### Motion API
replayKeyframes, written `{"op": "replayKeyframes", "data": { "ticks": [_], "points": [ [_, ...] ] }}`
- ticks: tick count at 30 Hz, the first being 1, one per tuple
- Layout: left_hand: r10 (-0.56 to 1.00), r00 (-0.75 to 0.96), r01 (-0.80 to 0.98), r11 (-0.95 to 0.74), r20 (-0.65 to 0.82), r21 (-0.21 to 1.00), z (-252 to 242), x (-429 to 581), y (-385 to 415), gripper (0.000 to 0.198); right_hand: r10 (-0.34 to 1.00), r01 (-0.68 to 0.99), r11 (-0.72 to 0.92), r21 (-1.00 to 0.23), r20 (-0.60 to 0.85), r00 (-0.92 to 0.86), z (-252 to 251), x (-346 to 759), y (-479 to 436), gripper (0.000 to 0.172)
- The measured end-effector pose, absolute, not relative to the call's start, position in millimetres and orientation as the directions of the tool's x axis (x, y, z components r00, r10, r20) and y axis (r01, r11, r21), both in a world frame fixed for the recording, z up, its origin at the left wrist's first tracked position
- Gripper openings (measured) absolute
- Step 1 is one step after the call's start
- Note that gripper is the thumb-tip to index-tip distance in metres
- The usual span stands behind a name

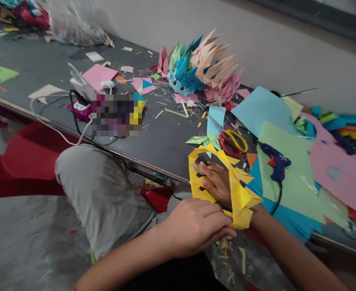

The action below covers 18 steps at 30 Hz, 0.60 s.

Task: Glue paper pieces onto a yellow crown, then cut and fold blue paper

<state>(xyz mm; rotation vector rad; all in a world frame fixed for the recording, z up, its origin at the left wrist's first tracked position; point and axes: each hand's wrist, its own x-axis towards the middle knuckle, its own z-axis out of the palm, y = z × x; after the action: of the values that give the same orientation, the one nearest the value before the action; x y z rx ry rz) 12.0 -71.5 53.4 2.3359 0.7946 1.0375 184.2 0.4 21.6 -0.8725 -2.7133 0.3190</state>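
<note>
A ring of folded yellow paper, with pointed tips along its right side, is held above my lap at the table's edge. My left hand is closed on the ring's lower edge, thumb beneath and fingers over it. Through the ring's opening reaches my right hand, its fingers stretched out and apart, holding nothing. Just beyond the ring lie scissors with one red and one yellow handle, beside a light green folded paper piece. To the right, a blue glue gun rests on a pale green sheet.
Spiky folded-paper rings in several colours stand against the wall. A power strip with cables sits at the table's front edge, near a blurred-out patch. Paper sheets and scraps cover the right side. A red chair stands left.
</note>
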Motion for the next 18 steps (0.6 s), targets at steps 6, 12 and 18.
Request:
{"op": "replayKeyframes", "data": {
  "ticks": [6, 12, 18],
  "points": [
    [0.669, 0.539, 0.302, -0.721, 0.512, 0.624, 53.1, 12.9, -71.2, 0.031, 0.638, 0.570, 0.756, -0.322, 0.168, -0.752, 11.4, 184.3, 0.6, 0.055],
    [0.664, 0.543, 0.302, -0.725, 0.513, 0.619, 54.0, 13.4, -70.6, 0.032, 0.557, 0.498, 0.825, -0.266, 0.239, -0.795, -0.2, 186.8, 8.5, 0.062],
    [0.673, 0.541, 0.299, -0.715, 0.505, 0.632, 52.3, 12.2, -70.3, 0.033, 0.633, 0.556, 0.763, -0.330, 0.204, -0.747, -1.2, 187.0, 2.3, 0.060]
  ]
}}
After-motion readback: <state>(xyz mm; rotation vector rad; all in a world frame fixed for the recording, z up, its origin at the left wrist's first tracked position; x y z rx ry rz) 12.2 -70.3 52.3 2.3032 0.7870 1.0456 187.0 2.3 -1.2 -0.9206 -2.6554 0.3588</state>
